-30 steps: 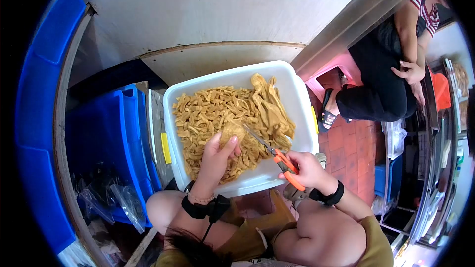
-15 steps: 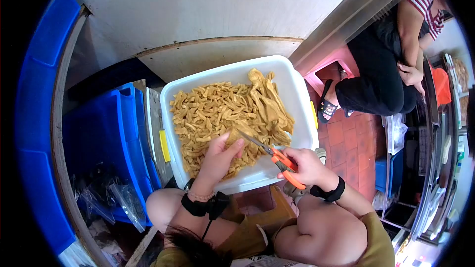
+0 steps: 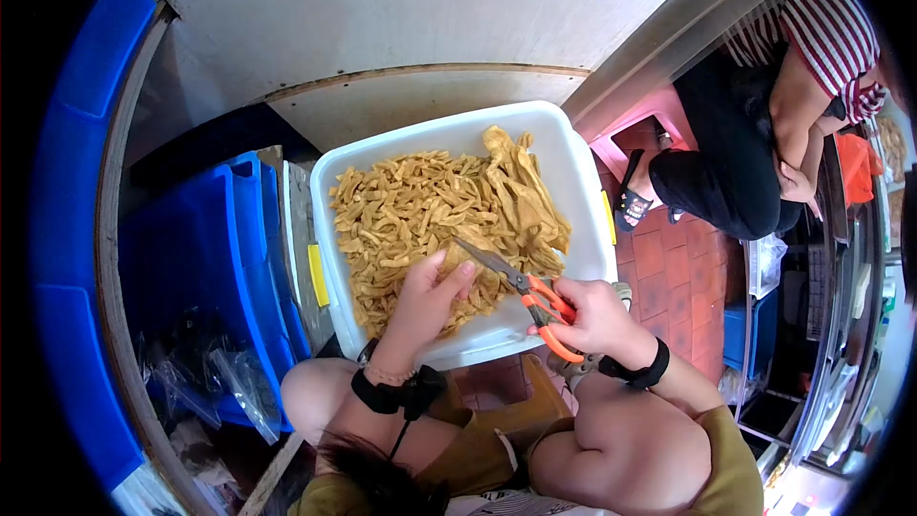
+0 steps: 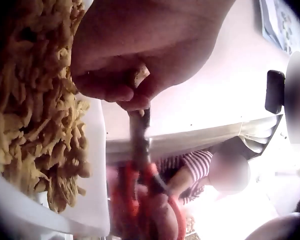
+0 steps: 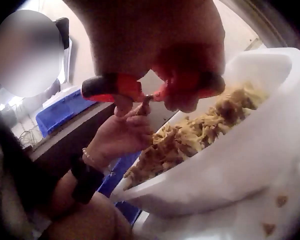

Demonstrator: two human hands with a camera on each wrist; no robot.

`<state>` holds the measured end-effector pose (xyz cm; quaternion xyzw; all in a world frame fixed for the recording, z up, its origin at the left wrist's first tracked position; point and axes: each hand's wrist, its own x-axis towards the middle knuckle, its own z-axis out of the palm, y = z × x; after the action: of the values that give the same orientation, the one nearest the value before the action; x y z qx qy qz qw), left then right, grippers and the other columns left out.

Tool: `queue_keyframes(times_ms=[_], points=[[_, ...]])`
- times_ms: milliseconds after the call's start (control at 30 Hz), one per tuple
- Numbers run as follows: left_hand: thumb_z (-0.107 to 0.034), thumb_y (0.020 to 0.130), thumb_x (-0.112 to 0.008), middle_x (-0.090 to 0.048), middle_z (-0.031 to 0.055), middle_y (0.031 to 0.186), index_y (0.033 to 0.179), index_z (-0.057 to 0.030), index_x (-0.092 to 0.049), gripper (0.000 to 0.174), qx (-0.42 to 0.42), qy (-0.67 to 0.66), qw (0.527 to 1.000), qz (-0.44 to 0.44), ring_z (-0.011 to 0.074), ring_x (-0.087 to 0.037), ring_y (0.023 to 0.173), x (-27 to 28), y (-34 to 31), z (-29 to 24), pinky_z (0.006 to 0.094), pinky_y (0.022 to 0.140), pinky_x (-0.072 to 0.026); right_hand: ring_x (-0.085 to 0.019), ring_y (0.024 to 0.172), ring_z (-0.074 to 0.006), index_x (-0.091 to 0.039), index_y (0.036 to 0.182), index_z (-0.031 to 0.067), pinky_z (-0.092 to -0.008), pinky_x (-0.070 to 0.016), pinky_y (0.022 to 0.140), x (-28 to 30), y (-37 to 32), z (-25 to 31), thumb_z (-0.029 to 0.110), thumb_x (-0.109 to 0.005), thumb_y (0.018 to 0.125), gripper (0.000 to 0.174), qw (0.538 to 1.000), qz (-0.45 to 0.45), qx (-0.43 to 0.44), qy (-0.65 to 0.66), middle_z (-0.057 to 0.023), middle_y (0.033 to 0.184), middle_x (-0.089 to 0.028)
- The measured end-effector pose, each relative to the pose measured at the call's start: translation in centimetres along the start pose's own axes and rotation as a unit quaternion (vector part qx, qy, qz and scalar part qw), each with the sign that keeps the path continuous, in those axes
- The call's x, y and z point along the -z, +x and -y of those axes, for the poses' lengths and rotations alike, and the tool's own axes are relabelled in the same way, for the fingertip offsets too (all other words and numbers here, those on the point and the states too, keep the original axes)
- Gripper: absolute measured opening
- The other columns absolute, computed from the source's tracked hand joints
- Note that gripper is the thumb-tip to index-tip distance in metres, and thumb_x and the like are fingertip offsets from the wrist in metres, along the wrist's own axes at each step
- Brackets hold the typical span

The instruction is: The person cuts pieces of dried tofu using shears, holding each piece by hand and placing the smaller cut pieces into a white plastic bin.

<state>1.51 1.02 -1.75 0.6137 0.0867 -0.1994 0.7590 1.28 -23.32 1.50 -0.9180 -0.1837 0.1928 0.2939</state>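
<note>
Over a white plastic tub (image 3: pixel 587 201), my left hand (image 3: pixel 417 304) pinches a yellow-brown, wrinkled piece of food (image 4: pixel 141 75) between thumb and fingers. My right hand (image 3: pixel 604 322) holds scissors (image 3: pixel 531 298) with orange handles, fingers and thumb in the loops. The blades point left and reach across to the left fingertips, overlapping the held piece in the head view. Below lie many short cut strips (image 3: pixel 396 215) of the same yellow-brown food, filling the tub's left and middle. Larger, folded uncut pieces (image 3: pixel 527 196) are heaped on its right side.
Blue plastic crates (image 3: pixel 191 258) stand left of the tub, with clear plastic bags (image 3: pixel 244 387) near them. A pale wall panel (image 3: pixel 411 10) rises behind. At the right, another person (image 3: pixel 726 172) sits on a pink stool (image 3: pixel 659 115) over red floor tiles (image 3: pixel 669 272).
The scissors have shifted slightly left, their blades reaching further over the left fingertips. Both hands stay close to the same place over the tub. The seated person's upper body has shifted.
</note>
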Motion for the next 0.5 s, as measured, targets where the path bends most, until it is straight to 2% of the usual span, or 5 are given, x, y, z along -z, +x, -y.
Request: queue_keyframes(times_ms=[67,200,267,300,500], points=[[-0.019,0.094,-0.055,-0.051,-0.0039,0.069,0.093,-0.0045,-0.058,0.015,0.005,0.011,1.000,0.003,0.0049,-0.046,0.064,0.1,-0.2,-0.6,0.0200,0.061,-0.0380,-0.054,0.049,-0.0344,-0.046,0.065,0.0053,-0.0392,-0.0420,0.048,-0.1,-0.1,-0.2,0.053,-0.073,0.069,0.055,1.000,-0.012,0.017,-0.024,-0.0117,0.053,-0.049],[-0.018,0.094,-0.055,-0.051,-0.0039,0.069,0.091,-0.0045,-0.058,0.014,-0.028,0.023,0.999,0.021,0.0050,-0.045,0.063,0.2,-0.1,-0.1,0.0206,0.058,-0.0369,-0.055,0.052,-0.0347,-0.047,0.067,0.0050,-0.0394,-0.0438,0.049,0.3,0.0,0.0,0.054,-0.074,0.067,0.056,1.000,-0.001,0.005,-0.010,-0.0120,0.054,-0.050],[-0.019,0.094,-0.055,-0.051,-0.0039,0.069,0.090,-0.0042,-0.057,0.015,-0.010,0.023,0.999,0.040,0.0050,-0.046,0.063,-0.7,-0.7,0.0,0.0209,0.057,-0.0368,-0.054,0.051,-0.0302,-0.052,0.073,0.0033,-0.0362,-0.0421,0.050,0.4,0.0,0.3,0.047,-0.080,0.064,0.053,1.000,-0.007,0.001,-0.003,-0.0120,0.056,-0.049],[-0.019,0.094,-0.055,-0.051,-0.0038,0.069,0.089,-0.0040,-0.057,0.016,-0.006,0.021,0.998,0.057,0.0049,-0.046,0.063,-1.0,-0.7,-0.2,0.0212,0.057,-0.0367,-0.057,0.058,-0.0306,-0.054,0.082,0.0028,-0.0364,-0.0441,0.054,0.8,0.1,0.7,0.048,-0.079,0.063,0.055,1.000,0.015,-0.014,0.003,-0.0137,0.063,-0.053],[-0.020,0.095,-0.055,-0.052,-0.0034,0.070,0.094,-0.0015,-0.059,0.019,-0.002,0.088,0.992,0.093,0.0057,-0.047,0.064,-0.6,-0.2,0.8,0.0222,0.060,-0.0399,-0.058,0.062,-0.0335,-0.055,0.088,0.0022,-0.0382,-0.0440,0.056,0.5,0.1,0.0,0.051,-0.077,0.064,0.058,0.999,0.031,-0.011,0.010,-0.0149,0.067,-0.055]])
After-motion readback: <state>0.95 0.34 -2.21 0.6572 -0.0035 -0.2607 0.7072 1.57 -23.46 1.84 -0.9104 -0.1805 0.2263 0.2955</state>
